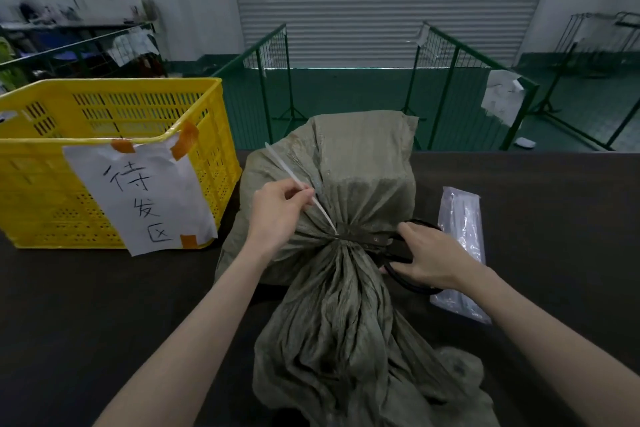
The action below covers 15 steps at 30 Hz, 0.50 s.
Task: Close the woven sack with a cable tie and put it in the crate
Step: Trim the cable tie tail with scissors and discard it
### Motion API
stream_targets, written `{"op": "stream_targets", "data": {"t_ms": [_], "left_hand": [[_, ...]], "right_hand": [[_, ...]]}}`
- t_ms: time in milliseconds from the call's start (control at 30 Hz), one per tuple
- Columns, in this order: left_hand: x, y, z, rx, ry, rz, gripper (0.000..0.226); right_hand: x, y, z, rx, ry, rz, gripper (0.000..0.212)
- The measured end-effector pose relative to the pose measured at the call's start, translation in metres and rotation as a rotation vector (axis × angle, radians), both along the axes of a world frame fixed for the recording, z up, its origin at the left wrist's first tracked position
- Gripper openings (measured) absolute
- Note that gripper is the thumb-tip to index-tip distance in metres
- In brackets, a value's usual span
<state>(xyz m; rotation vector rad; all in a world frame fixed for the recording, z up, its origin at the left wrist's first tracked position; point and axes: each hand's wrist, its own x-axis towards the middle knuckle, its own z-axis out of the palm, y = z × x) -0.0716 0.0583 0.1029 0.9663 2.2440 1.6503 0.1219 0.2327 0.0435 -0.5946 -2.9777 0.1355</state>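
Left hand (277, 215) pinches the cable tie (298, 180) cinching the woven sack (346, 184); right hand (426, 256) grips scissors (398, 270) beside it

Grey roller shutter (391, 0), green floor (346, 94), green wire-mesh racks (450, 55).

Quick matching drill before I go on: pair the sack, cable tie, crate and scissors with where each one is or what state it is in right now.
Things:
1. sack
2. cable tie
3. crate
4. scissors

States:
a. tail pinched by the left hand
b. under the right hand
c. neck cinched, lying on the table
d. left of the sack, paper label taped on

Pairs: 1-c, 2-a, 3-d, 4-b
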Motion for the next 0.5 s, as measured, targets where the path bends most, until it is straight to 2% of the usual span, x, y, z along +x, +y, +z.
{"op": "stream_targets", "data": {"t_ms": [167, 500], "left_hand": [[0.009, 0.003, 0.009, -0.006, 0.037, -0.044, 0.019], [0.007, 0.004, 0.016, 0.003, -0.013, -0.096, 0.013]], "right_hand": [[-0.016, -0.004, 0.001, 0.076, -0.084, 0.012, 0.049], [-0.030, -0.006, 0.001, 0.047, -0.211, 0.052, 0.050]]}}
